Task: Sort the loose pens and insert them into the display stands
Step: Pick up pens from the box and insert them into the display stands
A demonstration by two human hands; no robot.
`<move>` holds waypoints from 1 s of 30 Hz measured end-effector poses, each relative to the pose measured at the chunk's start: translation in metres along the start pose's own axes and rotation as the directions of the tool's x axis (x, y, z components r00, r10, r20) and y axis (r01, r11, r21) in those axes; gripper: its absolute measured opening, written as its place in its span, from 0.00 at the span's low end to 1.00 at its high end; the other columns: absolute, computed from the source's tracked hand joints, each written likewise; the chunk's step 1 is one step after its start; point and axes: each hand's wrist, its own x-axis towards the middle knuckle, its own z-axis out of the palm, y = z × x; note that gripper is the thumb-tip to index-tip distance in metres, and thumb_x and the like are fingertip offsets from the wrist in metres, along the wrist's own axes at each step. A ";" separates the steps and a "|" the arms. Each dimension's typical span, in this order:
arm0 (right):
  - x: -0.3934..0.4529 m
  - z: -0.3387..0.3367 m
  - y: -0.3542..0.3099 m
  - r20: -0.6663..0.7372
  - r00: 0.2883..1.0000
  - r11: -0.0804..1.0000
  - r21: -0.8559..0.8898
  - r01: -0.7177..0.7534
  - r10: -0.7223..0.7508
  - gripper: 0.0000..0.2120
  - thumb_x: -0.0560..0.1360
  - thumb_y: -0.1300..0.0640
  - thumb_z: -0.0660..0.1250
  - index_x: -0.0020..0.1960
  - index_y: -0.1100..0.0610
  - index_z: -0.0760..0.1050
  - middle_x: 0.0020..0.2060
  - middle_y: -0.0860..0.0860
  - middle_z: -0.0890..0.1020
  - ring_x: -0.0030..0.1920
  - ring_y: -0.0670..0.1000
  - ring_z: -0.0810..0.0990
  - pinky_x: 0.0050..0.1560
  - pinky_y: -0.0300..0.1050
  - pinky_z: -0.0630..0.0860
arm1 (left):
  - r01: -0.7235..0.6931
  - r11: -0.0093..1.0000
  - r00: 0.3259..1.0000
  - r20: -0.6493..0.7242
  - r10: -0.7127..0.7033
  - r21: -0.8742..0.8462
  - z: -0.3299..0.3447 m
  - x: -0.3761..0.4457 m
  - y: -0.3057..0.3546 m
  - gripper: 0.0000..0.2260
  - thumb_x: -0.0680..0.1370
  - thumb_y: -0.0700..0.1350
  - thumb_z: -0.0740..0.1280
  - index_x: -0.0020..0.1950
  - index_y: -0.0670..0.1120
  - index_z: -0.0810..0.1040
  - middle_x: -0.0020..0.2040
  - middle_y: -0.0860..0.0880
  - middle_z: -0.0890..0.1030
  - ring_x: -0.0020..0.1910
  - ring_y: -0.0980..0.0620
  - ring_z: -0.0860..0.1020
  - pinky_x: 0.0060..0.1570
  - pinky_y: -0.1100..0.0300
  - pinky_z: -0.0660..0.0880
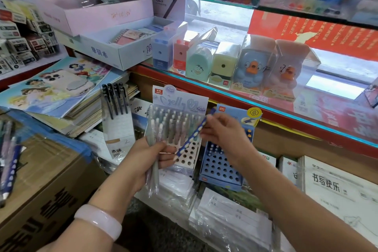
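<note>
My left hand (150,154) grips a bundle of pale pastel pens (153,172) that point down. My right hand (223,131) pinches a blue pencil with white dots (191,139), held slanted across the front of the pale "Jelly" display stand (180,129), which holds several pastel pens and has open holes in its lower rows. To its right stands a blue display stand (222,164) with a few pencils at the top and many open holes. A white stand with black pens (117,116) is on the left.
More blue dotted pencils and pens (9,168) lie on a cardboard box (51,186) at the left. Stacked notebooks in plastic (225,217) sit below the stands. A glass shelf (266,106) with boxed pencil sharpeners (223,63) runs above.
</note>
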 end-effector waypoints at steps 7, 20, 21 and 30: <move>0.011 -0.060 0.026 -0.190 0.913 0.690 -0.713 0.125 -0.362 0.04 0.79 0.57 0.61 0.47 0.56 0.68 0.39 0.56 0.81 0.40 0.56 0.81 0.41 0.53 0.77 | 0.028 0.998 0.993 -0.116 -0.021 0.064 -0.004 0.007 -0.004 0.03 0.79 0.37 0.61 0.48 0.42 0.74 0.35 0.43 0.79 0.21 0.56 0.70 0.20 0.67 0.69; 0.011 -0.052 0.062 -0.128 0.903 0.591 -0.791 0.155 -0.409 0.07 0.79 0.58 0.61 0.52 0.62 0.72 0.40 0.56 0.80 0.36 0.53 0.76 0.38 0.49 0.73 | 0.039 0.998 0.994 -0.101 -0.035 0.042 -0.001 0.010 -0.006 0.04 0.78 0.34 0.61 0.48 0.38 0.75 0.41 0.41 0.82 0.26 0.54 0.72 0.24 0.67 0.72; 0.012 -0.050 0.064 -0.131 0.906 0.602 -0.784 0.154 -0.402 0.06 0.79 0.58 0.61 0.52 0.61 0.71 0.40 0.56 0.80 0.36 0.53 0.76 0.38 0.50 0.74 | 0.036 0.998 0.996 -0.086 -0.032 0.047 -0.001 0.009 -0.006 0.04 0.78 0.33 0.61 0.49 0.38 0.75 0.42 0.40 0.83 0.26 0.54 0.73 0.25 0.67 0.73; 0.020 -0.046 0.090 -0.120 0.950 0.538 -0.841 0.057 -0.288 0.07 0.80 0.56 0.60 0.45 0.56 0.64 0.28 0.47 0.70 0.27 0.48 0.69 0.29 0.44 0.65 | 0.013 0.998 0.999 -0.046 -0.011 0.054 -0.002 0.007 -0.004 0.05 0.77 0.33 0.61 0.51 0.38 0.75 0.43 0.41 0.83 0.26 0.55 0.76 0.27 0.67 0.76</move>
